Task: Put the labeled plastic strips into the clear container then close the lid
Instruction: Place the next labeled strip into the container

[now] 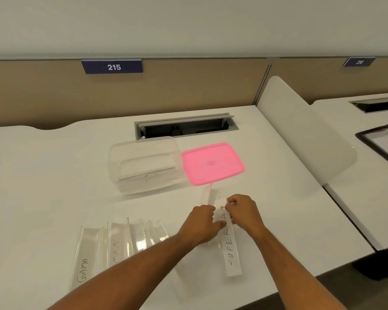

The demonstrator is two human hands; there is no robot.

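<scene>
A clear plastic container point(143, 164) stands open on the white desk, with at least one strip lying inside it. Its pink lid point(212, 163) lies flat just to its right. My left hand point(199, 222) and my right hand point(242, 211) both pinch the far end of a strip labeled SUPER... point(231, 249), which lies on the desk and runs toward me. Another clear strip point(207, 195) sticks out beyond my hands toward the lid. To the left lie several more clear strips, one marked GAMA point(83, 265), partly covered by my left forearm.
An open cable hatch point(186, 127) sits in the desk behind the container. A white divider panel point(300, 130) stands on the right, and a dark-framed tray point(383, 144) rests on the neighbouring desk. The desk's front edge runs near the labeled strip's close end.
</scene>
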